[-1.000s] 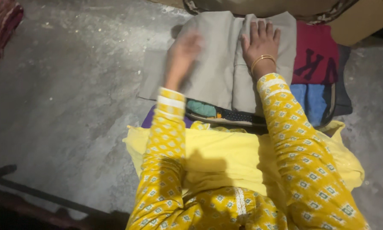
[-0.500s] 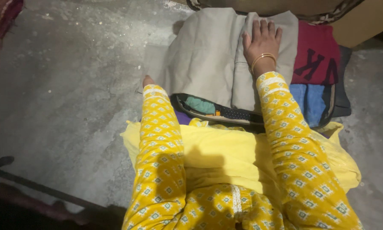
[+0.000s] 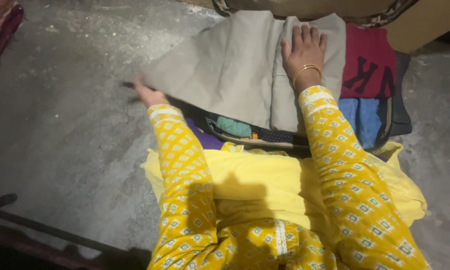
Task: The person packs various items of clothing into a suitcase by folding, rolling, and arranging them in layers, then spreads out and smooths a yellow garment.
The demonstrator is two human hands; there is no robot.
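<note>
Partly folded so far: left hand (image 3: 147,93) pinches the outer corner of the grey cloth (image 3: 225,75), drawn out over the floor (image 3: 65,115), that flap spread flat, not yet turned in. Middle of cloth already doubled into a ridge. Right hand (image 3: 304,50) lies open, palm down, pinning that ridge. Cloth sits on a clothes pile, red garment (image 3: 367,67) and blue one (image 3: 362,117) beside it, still unsorted.

Dim, harsh overhead light, motion blur

Left hand (image 3: 147,94) motion-blurred, fingers indistinct at grey cloth (image 3: 225,75) corner; grip unclear.
</note>
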